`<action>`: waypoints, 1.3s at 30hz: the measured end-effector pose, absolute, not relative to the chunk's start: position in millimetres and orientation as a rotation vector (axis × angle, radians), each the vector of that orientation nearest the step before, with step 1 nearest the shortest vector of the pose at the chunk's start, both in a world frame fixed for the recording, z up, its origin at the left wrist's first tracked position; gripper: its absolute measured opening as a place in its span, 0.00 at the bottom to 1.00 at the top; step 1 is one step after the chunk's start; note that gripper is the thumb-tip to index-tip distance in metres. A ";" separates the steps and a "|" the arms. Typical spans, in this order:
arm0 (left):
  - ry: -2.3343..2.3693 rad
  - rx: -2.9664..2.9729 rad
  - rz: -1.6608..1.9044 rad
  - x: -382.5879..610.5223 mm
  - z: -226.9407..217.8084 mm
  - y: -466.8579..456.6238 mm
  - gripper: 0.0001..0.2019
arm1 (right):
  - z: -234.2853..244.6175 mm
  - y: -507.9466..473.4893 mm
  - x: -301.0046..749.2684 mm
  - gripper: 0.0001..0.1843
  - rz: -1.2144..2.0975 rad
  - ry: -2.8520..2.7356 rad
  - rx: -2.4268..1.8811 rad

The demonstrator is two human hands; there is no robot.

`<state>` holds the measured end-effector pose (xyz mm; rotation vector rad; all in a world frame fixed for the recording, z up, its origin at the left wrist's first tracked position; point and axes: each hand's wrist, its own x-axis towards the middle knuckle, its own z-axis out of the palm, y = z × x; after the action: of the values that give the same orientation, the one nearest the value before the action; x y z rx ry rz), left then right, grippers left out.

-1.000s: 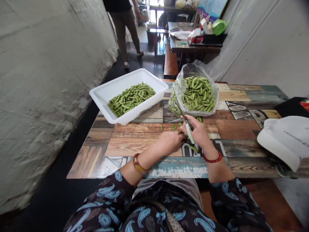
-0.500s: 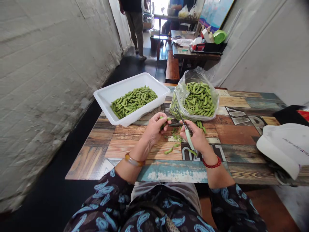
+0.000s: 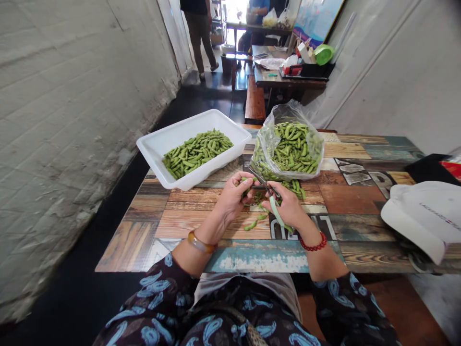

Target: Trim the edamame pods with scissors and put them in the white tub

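Between the thumb and fingers of my left hand (image 3: 235, 193) is a green edamame pod (image 3: 248, 179). My right hand (image 3: 288, 205) is closed round a pair of scissors (image 3: 275, 209) with pale green handles. Their blades reach over to the pod at my left fingertips. Beneath my hands, loose pods (image 3: 255, 224) and cut bits lie on the table. Behind my left hand stands a white plastic tub (image 3: 147, 144) with a heap of edamame pods (image 3: 198, 151). A clear plastic bag (image 3: 264, 144) full of edamame (image 3: 295, 146) sits behind my right hand.
The wood-patterned table (image 3: 356, 199) holds a white cap (image 3: 418, 216) at the right. Farther back are a bench (image 3: 255, 101) and another table (image 3: 264, 79) with a green bowl (image 3: 323, 54). A person (image 3: 198, 36) is on the floor at the back left.
The scissors have swung left, and their blades are now at the pod in my left hand. My hands are closer together. The person at the back has taken a step.
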<state>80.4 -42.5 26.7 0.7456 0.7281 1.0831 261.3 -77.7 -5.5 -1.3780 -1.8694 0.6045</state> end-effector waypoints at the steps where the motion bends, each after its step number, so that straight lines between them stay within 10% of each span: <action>1: 0.727 0.749 1.076 80.7 25.8 -42.6 0.18 | -5.6 -77.7 261.2 0.26 0.602 -1.866 -1.379; 39: 0.700 0.750 1.089 81.9 23.8 -45.2 0.17 | -8.6 -77.3 262.2 0.22 0.598 -1.886 -1.350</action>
<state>81.9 -45.2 23.8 0.7500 0.7000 1.0887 262.2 -77.3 -8.6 -1.3496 -1.8861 0.5981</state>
